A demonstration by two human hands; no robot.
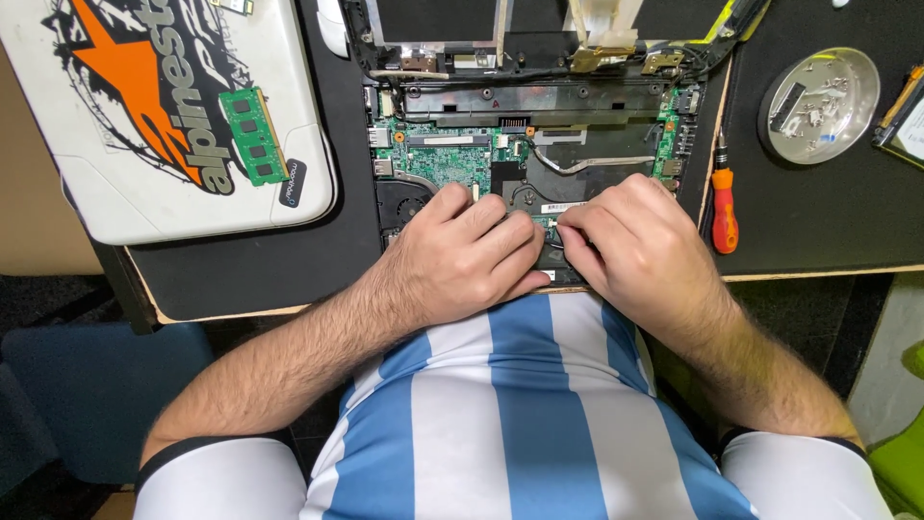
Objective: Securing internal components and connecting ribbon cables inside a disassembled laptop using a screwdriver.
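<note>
Desk: black mat (289, 260) under opened laptop (539, 144), long axis left-right, hinges away.
Hands: left hand (462, 255) and right hand (626, 241) curled, pinching inside; hold unclear.
Dish: round metal dish (818, 104) holds screws.

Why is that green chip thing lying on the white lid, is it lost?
The green memory module lies loose and tilted on the white laptop lid, away from the opened laptop where both hands work. Nothing looks broken or spilled.

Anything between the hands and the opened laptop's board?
Nothing visible. The left hand and the right hand already rest on the opened laptop, fingertips meeting at its front edge. The orange screwdriver lies off to the right and the memory module off to the left.
</note>
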